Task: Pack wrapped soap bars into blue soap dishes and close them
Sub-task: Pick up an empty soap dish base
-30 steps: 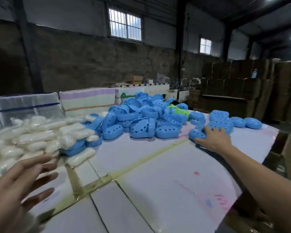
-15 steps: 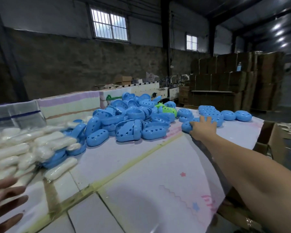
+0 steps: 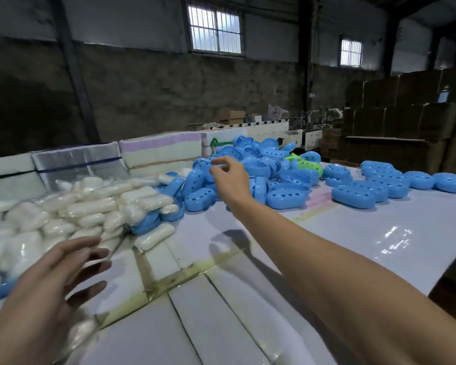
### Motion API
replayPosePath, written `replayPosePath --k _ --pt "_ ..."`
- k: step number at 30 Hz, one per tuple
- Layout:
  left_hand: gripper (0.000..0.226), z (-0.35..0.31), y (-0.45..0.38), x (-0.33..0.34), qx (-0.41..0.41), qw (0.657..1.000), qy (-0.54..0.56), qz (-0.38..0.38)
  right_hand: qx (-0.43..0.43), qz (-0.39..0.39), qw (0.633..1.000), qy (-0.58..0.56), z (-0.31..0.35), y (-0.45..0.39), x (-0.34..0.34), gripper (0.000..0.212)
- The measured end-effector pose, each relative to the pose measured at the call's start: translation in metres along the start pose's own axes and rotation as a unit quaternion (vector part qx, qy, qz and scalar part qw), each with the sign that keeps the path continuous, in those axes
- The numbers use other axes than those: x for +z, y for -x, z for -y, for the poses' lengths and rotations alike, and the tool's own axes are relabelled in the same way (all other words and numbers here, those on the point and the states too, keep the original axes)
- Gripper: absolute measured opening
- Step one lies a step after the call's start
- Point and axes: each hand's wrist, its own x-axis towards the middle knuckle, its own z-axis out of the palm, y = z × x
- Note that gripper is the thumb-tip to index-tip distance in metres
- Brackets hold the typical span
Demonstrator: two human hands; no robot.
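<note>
Both hands hold nothing: right hand [image 3: 228,177] loosely curled above blue soap dishes [image 3: 282,180], left hand [image 3: 50,275] spread beside wrapped soap bars [image 3: 90,209], on a white table [image 3: 353,233] in a dim warehouse.

Warehouse: stacked cartons [image 3: 416,114], bare walls, barred windows [image 3: 215,31].

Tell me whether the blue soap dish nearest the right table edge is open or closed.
Closed. The blue soap dish lies as one sealed oval shell, both halves together, with no gap showing.
</note>
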Motion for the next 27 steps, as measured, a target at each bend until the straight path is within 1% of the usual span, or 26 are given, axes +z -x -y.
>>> replayPosePath --k 2,4,7,8,11,14,16,19,21,23,25,26,27 --pt "0.032 -0.012 0.003 0.000 0.014 0.999 -0.016 -0.028 0.002 0.060 0.995 -0.078 0.027 0.024 0.051 0.018" --pt "0.031 -0.023 0.009 0.000 0.018 0.998 -0.019 -0.057 -0.002 0.130 0.984 -0.121 0.048 0.054 0.099 0.015" --pt "0.026 -0.030 0.009 -0.005 0.009 0.995 -0.023 -0.095 -0.033 0.192 0.969 -0.153 0.042 0.103 0.145 0.016" --pt "0.024 -0.032 0.009 -0.007 0.012 0.994 -0.027 -0.104 -0.049 0.212 0.965 -0.144 0.032 0.117 0.153 0.017" --pt "0.021 -0.032 0.003 -0.013 0.010 0.989 -0.056 -0.134 -0.078 0.264 0.959 -0.062 0.012 0.137 0.160 0.016" --pt "0.024 -0.027 -0.002 -0.023 0.027 0.982 -0.099 -0.160 -0.088 0.261 0.958 -0.082 0.013 0.138 0.155 0.017" --pt "0.025 -0.025 -0.005 -0.031 0.047 0.972 -0.152 -0.171 -0.112 0.259 0.955 -0.087 0.016 0.139 0.152 0.013" --pt "0.021 -0.026 -0.006 -0.049 0.085 0.940 -0.269 -0.190 -0.136 0.278 0.948 -0.071 0.020 0.146 0.148 0.006" --pt "0.019 -0.032 -0.010 -0.062 0.081 0.916 -0.329 -0.213 -0.134 0.292 0.945 -0.065 0.024 0.150 0.147 0.009" --pt "0.018 -0.041 -0.017 -0.080 0.051 0.892 -0.387 -0.227 -0.136 0.300 0.941 -0.077 0.025 0.154 0.149 0.017" --pt "0.013 -0.050 -0.023 -0.102 0.014 0.866 -0.454 -0.211 -0.149 0.313 0.935 -0.077 0.025 0.159 0.150 0.023" --pt "0.009 -0.054 -0.025 -0.115 -0.012 0.845 -0.497 -0.198 -0.160 0.320 0.931 -0.067 0.026 0.161 0.149 0.023" --pt "0.009 -0.058 -0.027 -0.129 -0.044 0.814 -0.548 -0.187 -0.171 0.324 0.929 -0.056 0.026 0.162 0.148 0.022"
